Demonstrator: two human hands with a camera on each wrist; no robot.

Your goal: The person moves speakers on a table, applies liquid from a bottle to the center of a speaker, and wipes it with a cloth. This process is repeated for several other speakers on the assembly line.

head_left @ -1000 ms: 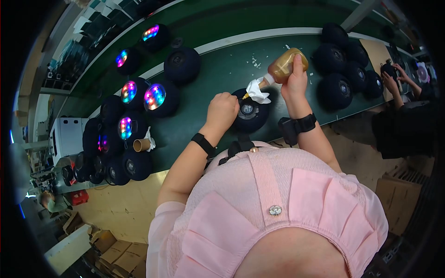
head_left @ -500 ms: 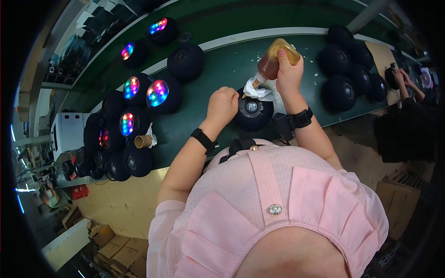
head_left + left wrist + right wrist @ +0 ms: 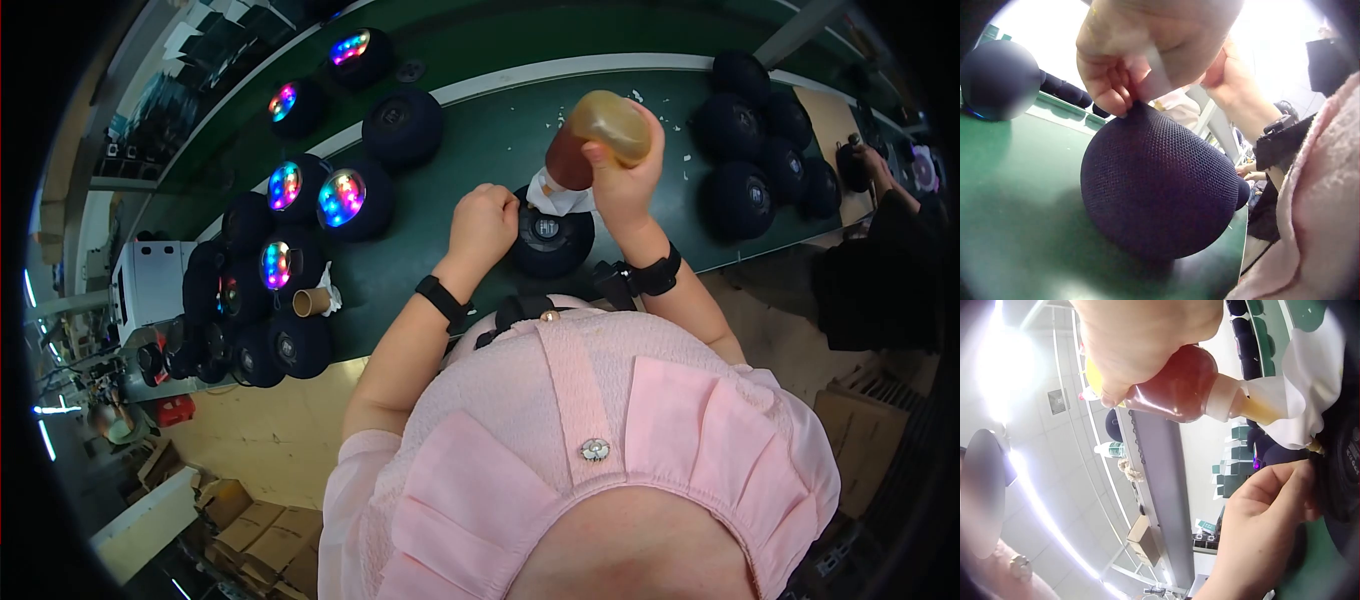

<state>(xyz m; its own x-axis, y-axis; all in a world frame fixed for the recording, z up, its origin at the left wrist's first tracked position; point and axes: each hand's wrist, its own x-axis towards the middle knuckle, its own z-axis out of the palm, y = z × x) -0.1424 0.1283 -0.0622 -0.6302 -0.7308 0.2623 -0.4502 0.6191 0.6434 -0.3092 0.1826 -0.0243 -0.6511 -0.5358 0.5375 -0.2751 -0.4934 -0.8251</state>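
My left hand [image 3: 484, 228] pinches the dark fabric cover of a round speaker [image 3: 556, 246]. In the left wrist view the mesh of the speaker [image 3: 1160, 187] is drawn up to a peak at the fingertips. My right hand [image 3: 630, 188] grips a squeeze bottle [image 3: 612, 128] of amber-brown liquid, tilted nozzle-down over the speaker. A white tissue [image 3: 1307, 387] is wrapped about the nozzle. In the right wrist view the brassy tip [image 3: 1316, 447] pokes out of the tissue at the speaker's edge, close to the left hand's fingers.
Several dark round speakers stand at left, some with lit coloured lights [image 3: 342, 197], and more [image 3: 738, 198] at right. A cardboard tube [image 3: 311, 302] lies by the left group. White scraps dot the green table [image 3: 470, 130]. Another person's hand [image 3: 876, 168] works at far right.
The bottle has tipped more steeply and shifted left over the speaker, its nozzle now hidden in the head view. My left hand keeps its pinch at the speaker's edge.
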